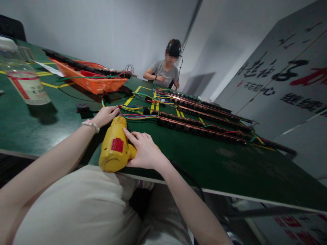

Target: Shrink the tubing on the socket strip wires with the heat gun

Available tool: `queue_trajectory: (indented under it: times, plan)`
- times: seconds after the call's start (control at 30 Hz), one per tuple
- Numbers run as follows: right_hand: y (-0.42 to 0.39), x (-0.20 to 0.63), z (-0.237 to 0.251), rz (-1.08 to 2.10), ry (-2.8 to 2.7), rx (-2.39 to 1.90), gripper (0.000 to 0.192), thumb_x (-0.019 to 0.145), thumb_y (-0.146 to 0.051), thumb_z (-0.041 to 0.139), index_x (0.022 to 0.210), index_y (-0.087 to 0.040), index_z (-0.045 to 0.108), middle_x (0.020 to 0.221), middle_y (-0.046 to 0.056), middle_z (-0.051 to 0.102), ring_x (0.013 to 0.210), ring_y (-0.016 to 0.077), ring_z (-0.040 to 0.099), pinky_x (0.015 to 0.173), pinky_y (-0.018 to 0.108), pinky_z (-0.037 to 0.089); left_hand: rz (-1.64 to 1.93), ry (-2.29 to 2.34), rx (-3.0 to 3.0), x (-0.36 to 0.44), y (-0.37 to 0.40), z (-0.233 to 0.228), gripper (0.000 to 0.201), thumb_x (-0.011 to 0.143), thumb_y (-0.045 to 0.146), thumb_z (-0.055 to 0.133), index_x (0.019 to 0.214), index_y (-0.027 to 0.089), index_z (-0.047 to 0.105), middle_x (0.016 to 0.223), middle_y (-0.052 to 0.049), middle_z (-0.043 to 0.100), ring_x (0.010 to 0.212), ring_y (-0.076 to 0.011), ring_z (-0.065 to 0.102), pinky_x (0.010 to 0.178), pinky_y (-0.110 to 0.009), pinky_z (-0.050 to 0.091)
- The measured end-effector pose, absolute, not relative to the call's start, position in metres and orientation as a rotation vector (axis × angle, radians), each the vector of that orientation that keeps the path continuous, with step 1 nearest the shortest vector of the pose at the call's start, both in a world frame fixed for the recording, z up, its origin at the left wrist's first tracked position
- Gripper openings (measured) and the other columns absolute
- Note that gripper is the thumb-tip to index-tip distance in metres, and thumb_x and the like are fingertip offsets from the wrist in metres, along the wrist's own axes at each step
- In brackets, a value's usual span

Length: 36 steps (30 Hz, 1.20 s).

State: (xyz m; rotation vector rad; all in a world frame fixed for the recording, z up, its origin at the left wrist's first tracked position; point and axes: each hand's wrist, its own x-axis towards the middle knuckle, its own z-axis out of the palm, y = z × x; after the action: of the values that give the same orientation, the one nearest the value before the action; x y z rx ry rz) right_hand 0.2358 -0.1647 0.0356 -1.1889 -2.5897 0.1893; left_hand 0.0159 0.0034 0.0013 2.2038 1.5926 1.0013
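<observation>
1. Green matte worktable [230, 163] with yellow tape lines fills the view; grey walls stand behind it.
2. Far left stands a clear plastic bottle [24, 76], and beyond it an orange mesh basket [102, 84] holding long black strips.
3. Left hand [106, 115] rests beside the nose of the tool, fingers curled together near a bundle of coloured wires [139, 116]; what they pinch I cannot tell.
4. Right hand [144, 149] wraps the handle of the yellow electric screwdriver [114, 146], which lies at the near table edge; its shell is smooth, rounded plastic.
5. Several black power strips [204, 131] lie in rows to the right; they look partly wired, with loose wires showing.
6. Another person [166, 69] sits at the far end.
</observation>
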Motion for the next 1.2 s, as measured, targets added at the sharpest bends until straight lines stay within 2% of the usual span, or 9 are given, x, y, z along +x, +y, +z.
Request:
queue_trajectory:
  times: [0.2, 0.53, 0.93, 1.2]
  plan:
    - [-0.163, 0.241, 0.037, 0.243, -2.595, -1.170, 0.108, 0.067, -0.052, 0.075, 0.154, -0.025, 0.017, 0.134, 0.011, 0.048, 0.123, 0.0303, 0.043, 0.105, 0.047, 0.029, 0.950, 1.590, 2.286, 0.011, 0.005, -0.001, 0.046, 0.085, 0.049, 0.037, 0.081, 0.016, 0.069, 0.074, -0.006, 0.067, 0.070, -0.0194, 0.057, 0.067, -0.026, 0.043]
    - [-0.160, 0.288, 0.040, 0.279, -2.559, -1.220, 0.111, 0.066, -0.055, 0.076, 0.155, -0.025, 0.017, 0.138, 0.013, 0.048, 0.127, 0.0309, 0.044, 0.105, 0.046, 0.030, 0.923, 1.534, 2.301, 0.010, 0.006, -0.002, 0.035, 0.078, 0.042, 0.047, 0.085, 0.017, 0.071, 0.081, -0.007, 0.071, 0.075, -0.0217, 0.062, 0.073, -0.028, 0.046]
    - [-0.168, 0.332, 0.036, 0.169, -2.405, -1.414, 0.108, 0.066, -0.054, 0.076, 0.154, -0.020, 0.022, 0.138, 0.015, 0.049, 0.120, 0.0319, 0.049, 0.101, 0.046, 0.035, 0.869, 1.556, 2.334, 0.007, 0.010, -0.005, 0.041, 0.079, 0.046, 0.043, 0.088, 0.018, 0.071, 0.081, -0.007, 0.070, 0.076, -0.0220, 0.062, 0.071, -0.028, 0.046]
    - [-0.173, 0.335, 0.040, 0.174, -2.373, -1.497, 0.107, 0.067, -0.050, 0.077, 0.154, -0.025, 0.020, 0.138, 0.014, 0.049, 0.122, 0.0326, 0.048, 0.101, 0.048, 0.034, 0.886, 1.561, 2.333, 0.006, 0.011, -0.006, 0.040, 0.078, 0.045, 0.043, 0.087, 0.017, 0.070, 0.081, -0.006, 0.070, 0.075, -0.0216, 0.062, 0.071, -0.028, 0.046]
